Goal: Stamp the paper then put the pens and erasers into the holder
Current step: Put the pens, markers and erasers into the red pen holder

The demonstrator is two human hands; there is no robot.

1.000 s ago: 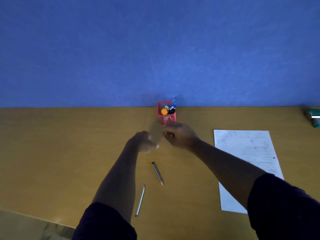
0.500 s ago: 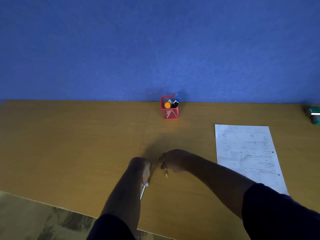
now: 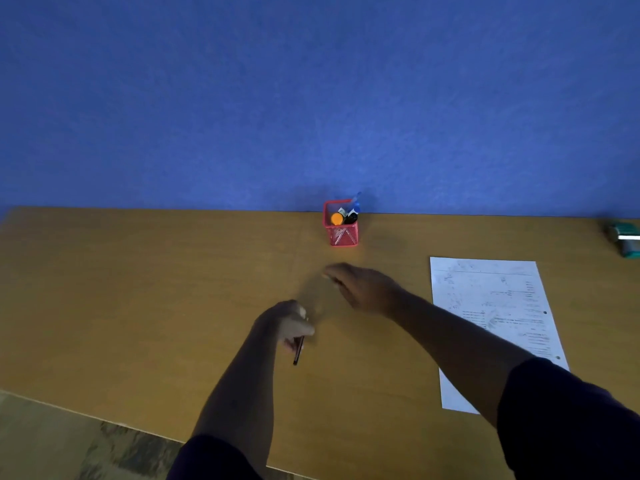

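Left hand (image 3: 289, 323): fingers curled around a dark pen (image 3: 298, 350) whose lower end sticks out toward the near side.
Right hand (image 3: 360, 285): blurred, over the table (image 3: 138, 306); grip cannot be told.
Holder (image 3: 341, 226): red mesh, at the far edge, beyond the right hand.
Paper (image 3: 491, 313): flat, to the right.
Change: half a second ago both hands were nearer, at the pens; the right hand has since gone toward the holder.

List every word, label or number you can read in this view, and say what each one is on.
None can be read.
Paper: rows of printed text and marks, too small and blurred to read.
White label on an item in the red holder: too small to read.
Green object at the table's right edge: blurred, no text made out.
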